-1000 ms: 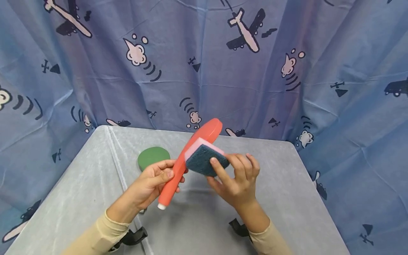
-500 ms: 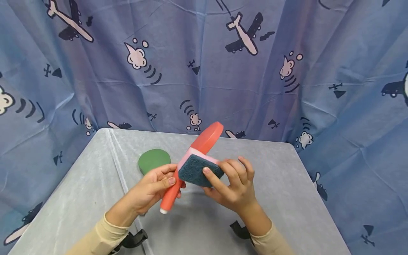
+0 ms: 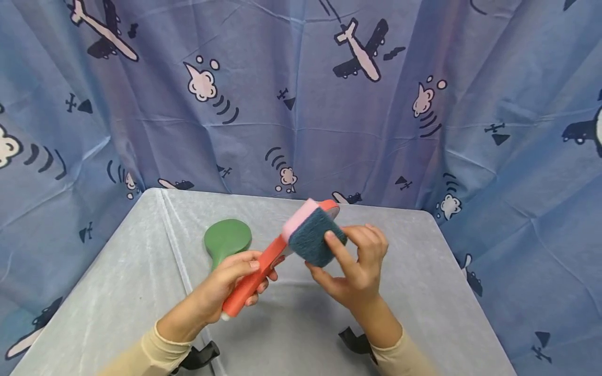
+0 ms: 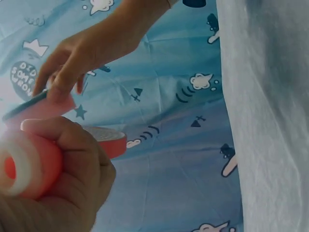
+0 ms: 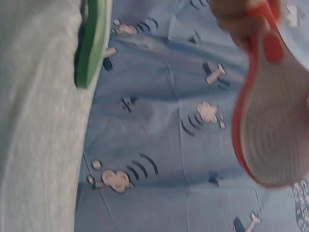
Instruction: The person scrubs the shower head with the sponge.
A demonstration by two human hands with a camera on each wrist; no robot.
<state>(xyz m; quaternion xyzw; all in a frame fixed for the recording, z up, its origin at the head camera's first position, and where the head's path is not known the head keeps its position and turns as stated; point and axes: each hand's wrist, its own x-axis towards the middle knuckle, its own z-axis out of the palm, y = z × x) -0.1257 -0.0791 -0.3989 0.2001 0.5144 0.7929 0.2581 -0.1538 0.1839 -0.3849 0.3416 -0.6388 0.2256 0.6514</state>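
Observation:
My left hand [image 3: 228,279] grips the handle of a red paddle [image 3: 271,255], held slantwise above the table with its white butt end toward me. In the right wrist view, the paddle's face [image 5: 275,128] is pale grey and ridged inside a red rim. My right hand [image 3: 359,269] pinches a sponge [image 3: 314,239] of pink foam with a dark green scouring pad. The foam side lies against the paddle's red back and hides part of its head. The left wrist view has the sponge [image 4: 50,107] beyond the thumb, pink side down.
A green paddle [image 3: 228,236] lies on the grey cloth-covered table [image 3: 414,292] behind my left hand, its handle partly hidden. A blue curtain [image 3: 301,104] printed with planes hangs around the table's far and side edges. Black straps [image 3: 199,356] show at both wrists.
The sponge first slid down toward the handle, then back up toward the paddle's head. The paddle has tipped lower, its head moving right and down, exposing more of the green paddle.

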